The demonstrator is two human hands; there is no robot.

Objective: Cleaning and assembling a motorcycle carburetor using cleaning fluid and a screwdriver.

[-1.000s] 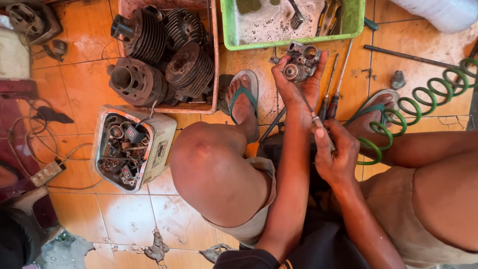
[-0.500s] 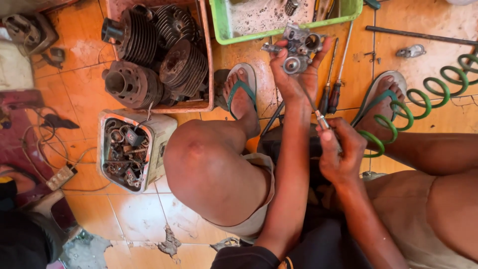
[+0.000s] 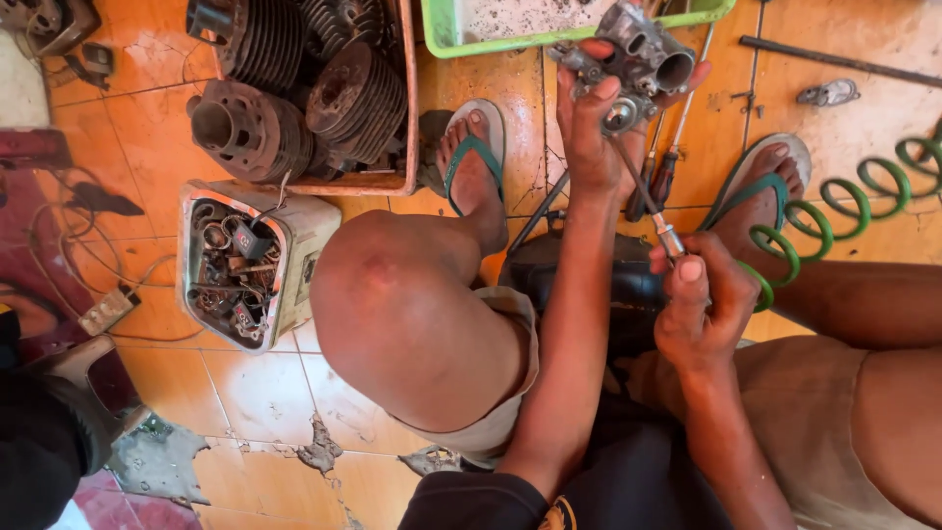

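Note:
My left hand point(image 3: 592, 137) grips a grey metal carburetor point(image 3: 643, 61), held up above the orange tiled floor near a green tray point(image 3: 444, 27). My right hand point(image 3: 705, 304) is closed around the handle of a thin screwdriver point(image 3: 648, 201), whose shaft points up into the underside of the carburetor. I sit low, knees apart, with both feet in green-strapped sandals point(image 3: 473, 147) on the tiles.
A reddish crate point(image 3: 404, 118) holds several finned engine cylinders. A cut-open white container point(image 3: 299, 240) is full of small metal parts. Coiled green hose point(image 3: 844, 211) lies at right, loose tools point(image 3: 677, 157) sit between my feet, a metal rod point(image 3: 834, 61) lies far right.
My left hand has lifted the carburetor further up and away, and the view has drawn closer. The right hand keeps the screwdriver against the carburetor.

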